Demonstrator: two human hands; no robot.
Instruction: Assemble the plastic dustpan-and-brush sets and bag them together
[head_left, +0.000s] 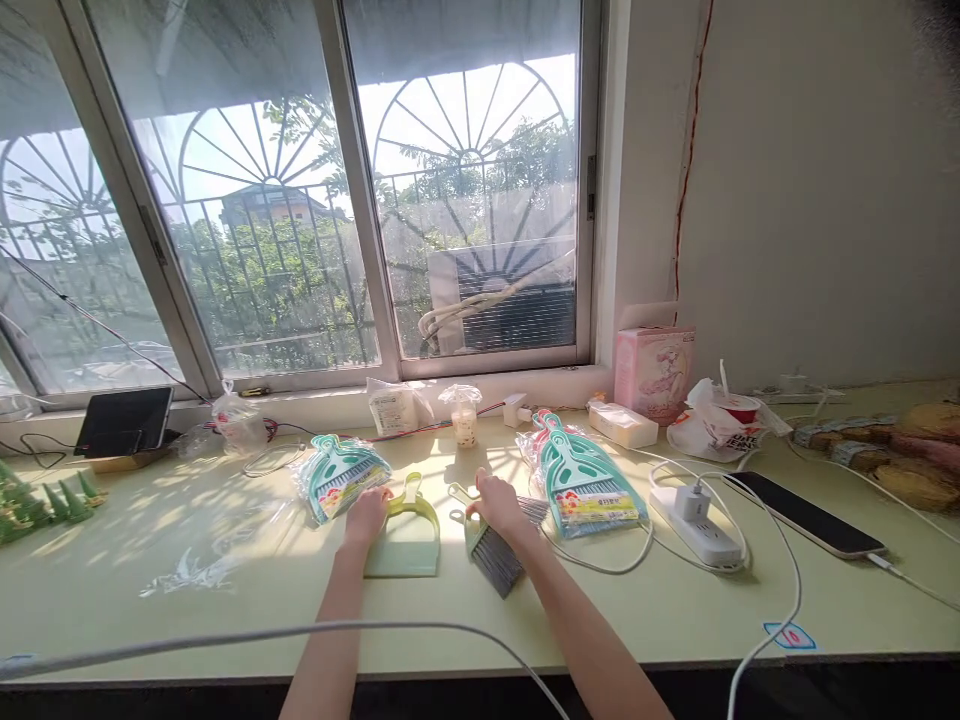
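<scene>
A pale green dustpan (403,552) lies on the table in front of me, its handle pointing toward the window. My left hand (367,515) is closed on the dustpan's left upper edge. Just right of it, my right hand (499,502) is closed around a small green brush (495,562) with grey bristles, which lies slanted. Part of the brush is hidden under that hand and wrist. Plastic-wrapped green dustpan sets lie on both sides, one at the left (341,475) and a pile at the right (589,480).
A power strip (709,542) and a black phone (806,512) lie at the right among white cables. By the window stand a lidded cup (464,425), a pink box (654,370) and a tablet (124,422). One cable crosses the front, over my forearms.
</scene>
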